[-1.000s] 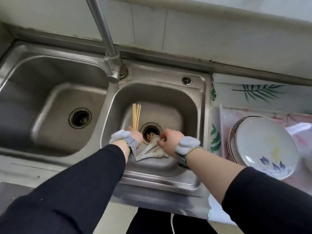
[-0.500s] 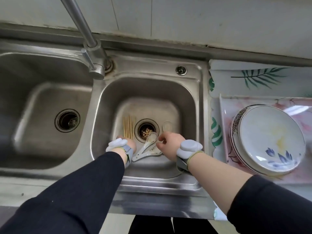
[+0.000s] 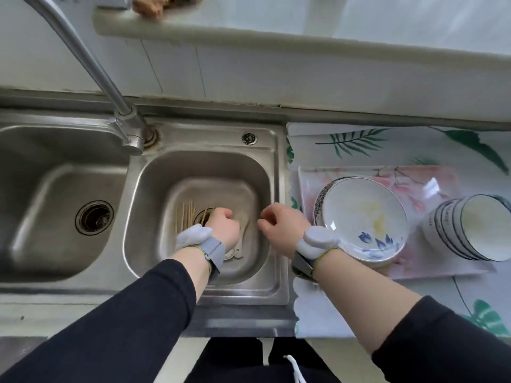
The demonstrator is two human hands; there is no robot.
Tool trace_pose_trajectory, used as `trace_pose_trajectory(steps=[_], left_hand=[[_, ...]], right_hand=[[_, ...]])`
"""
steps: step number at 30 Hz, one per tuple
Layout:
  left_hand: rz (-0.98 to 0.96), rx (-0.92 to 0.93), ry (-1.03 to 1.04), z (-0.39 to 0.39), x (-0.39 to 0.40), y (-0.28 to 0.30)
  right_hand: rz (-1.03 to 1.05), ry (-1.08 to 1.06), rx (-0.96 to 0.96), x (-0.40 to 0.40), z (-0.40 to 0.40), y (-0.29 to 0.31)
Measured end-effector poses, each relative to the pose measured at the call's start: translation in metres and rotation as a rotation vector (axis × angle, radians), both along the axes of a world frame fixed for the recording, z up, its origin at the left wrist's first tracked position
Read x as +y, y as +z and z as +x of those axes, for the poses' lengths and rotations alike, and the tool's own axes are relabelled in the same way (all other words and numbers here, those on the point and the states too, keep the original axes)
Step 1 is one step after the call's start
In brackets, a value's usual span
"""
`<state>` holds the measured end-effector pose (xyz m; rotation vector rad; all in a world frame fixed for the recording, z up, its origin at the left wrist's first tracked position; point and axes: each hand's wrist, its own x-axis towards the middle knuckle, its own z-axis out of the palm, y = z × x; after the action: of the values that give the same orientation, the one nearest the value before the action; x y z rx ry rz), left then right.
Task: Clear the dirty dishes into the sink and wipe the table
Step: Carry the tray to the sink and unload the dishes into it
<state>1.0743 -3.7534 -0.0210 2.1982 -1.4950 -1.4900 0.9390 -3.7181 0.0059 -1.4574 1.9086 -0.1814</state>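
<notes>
Several wooden chopsticks (image 3: 184, 217) lie flat in the small right sink basin (image 3: 272, 172), left of the drain. White ceramic spoons (image 3: 242, 230) lie beside the drain, partly hidden under my left wrist. My left hand (image 3: 222, 226) is low in the basin over the drain, fingers curled shut, and nothing shows in it. My right hand (image 3: 282, 228) hovers over the basin's right edge, fingers loosely apart and empty. On the pink tray (image 3: 431, 183) to the right rest stacked dirty plates (image 3: 362, 217) with a blue flower and a stack of bowls (image 3: 470, 228).
A large left basin (image 3: 55, 189) adjoins the small one, and the faucet (image 3: 91, 64) arches up between them. A leaf-patterned cloth (image 3: 359, 142) covers the counter under the tray. A brown sponge (image 3: 148, 8) lies on the ledge above the tiled wall.
The chopsticks went from my left hand to the basin floor. My right hand let go of the spoons and lifted to the right. My left hand slid right over the drain.
</notes>
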Motion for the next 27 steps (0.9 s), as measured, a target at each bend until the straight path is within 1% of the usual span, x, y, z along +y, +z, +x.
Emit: trace_pose_trajectory(steps=[5, 8, 10, 14, 18, 20, 22, 27], left_hand=[[-0.083, 0.082, -0.091, -0.049, 0.017, 0.037], [-0.103, 0.149, -0.154, -0.092, 0.034, 0.056], [-0.108, 0.156, -0.200, -0.110, 0.041, 0.058], [-0.086, 0.130, -0.239, -0.138, 0.054, 0.062], [-0.119, 0.067, -0.235, -0.160, 0.056, 0.065], [-0.111, 0.029, -0.232, -0.168, 0.056, 0.065], [-0.072, -0.004, -0.224, -0.175, 0.055, 0.064], [0.007, -0.115, -0.206, -0.188, 0.051, 0.053]], right_hand=[[-0.090, -0.140, 0.057, 0.029, -0.058, 0.029], [-0.121, -0.330, 0.045, 0.056, -0.106, 0.038], [-0.111, -0.421, 0.034, 0.070, -0.127, 0.038], [-0.107, -0.543, 0.059, 0.092, -0.159, 0.035], [-0.020, -0.572, 0.147, 0.102, -0.180, 0.025], [-0.004, -0.613, 0.159, 0.106, -0.188, 0.019], [0.021, -0.644, 0.135, 0.109, -0.194, 0.013], [0.071, -0.673, -0.043, 0.112, -0.203, 0.002]])
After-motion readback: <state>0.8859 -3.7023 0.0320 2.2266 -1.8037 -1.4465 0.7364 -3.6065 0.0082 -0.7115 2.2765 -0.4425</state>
